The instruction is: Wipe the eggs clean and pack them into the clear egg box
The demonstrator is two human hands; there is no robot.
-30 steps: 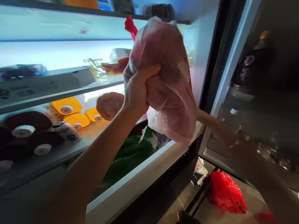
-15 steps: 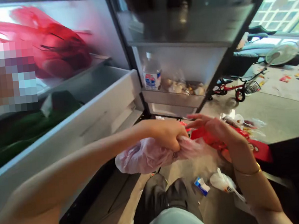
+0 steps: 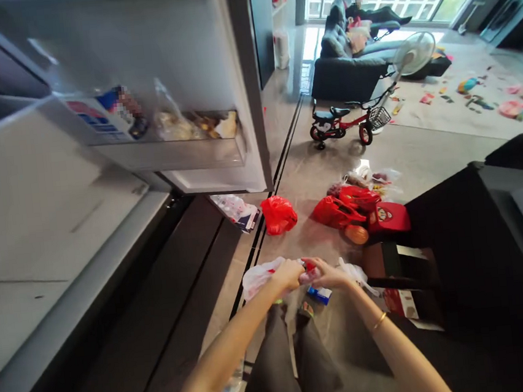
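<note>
A whitish, pink-tinted plastic bag (image 3: pixel 259 277) is in front of me, above the floor. My left hand (image 3: pixel 288 275) is closed around its gathered part. My right hand (image 3: pixel 329 274), with a gold bracelet on the wrist, has its fingers curled on the bag's other end, close to the left hand. What the bag contains cannot be made out. Below the hands, a blue and white box (image 3: pixel 320 295) lies on the floor near my feet. Beside my right hand is a white bag (image 3: pixel 355 273), partly covered by it.
At left stands an open fridge door (image 3: pixel 252 98) with a shelf (image 3: pixel 174 154) of bagged food, beside a pulled-out drawer (image 3: pixel 50 210). A red bag (image 3: pixel 279 214), several more bags and a red case (image 3: pixel 388 217) lie on the floor. Farther off are a small bike (image 3: pixel 344 123), fan (image 3: pixel 414 55) and seated person.
My view has swung right and away from the drawer. The right hand, apart from the bag before, has come to its end. The left hand still grips the bag, now held lower.
</note>
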